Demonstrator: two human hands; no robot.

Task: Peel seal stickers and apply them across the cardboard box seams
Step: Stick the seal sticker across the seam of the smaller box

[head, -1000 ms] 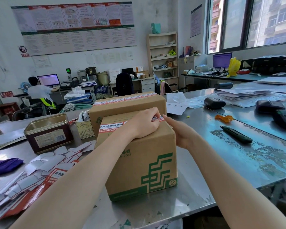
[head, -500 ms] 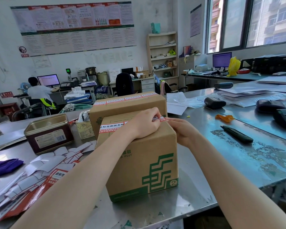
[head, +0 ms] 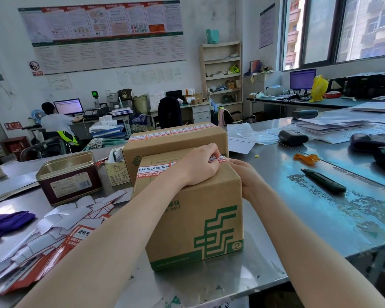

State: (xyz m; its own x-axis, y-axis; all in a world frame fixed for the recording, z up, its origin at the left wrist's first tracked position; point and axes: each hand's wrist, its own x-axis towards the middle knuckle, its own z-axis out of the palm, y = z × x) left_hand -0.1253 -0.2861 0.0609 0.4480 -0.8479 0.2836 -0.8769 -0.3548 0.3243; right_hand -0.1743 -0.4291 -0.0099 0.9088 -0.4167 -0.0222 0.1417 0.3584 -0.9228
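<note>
Both hands work the seal sticker [head: 152,171] at the top right edge of the front cardboard box [head: 196,216].

Left hand [head: 198,166] lies on the box top, its curled fingers pressing the sticker's right end down near the corner; right hand [head: 246,177] sits against the box's right side, fingertips meeting that same end, though whether they pinch it is hidden. The sticker runs leftward from the grip across the top seam. A second sealed box [head: 176,138] stands just behind, on the metal table [head: 309,218].
</note>
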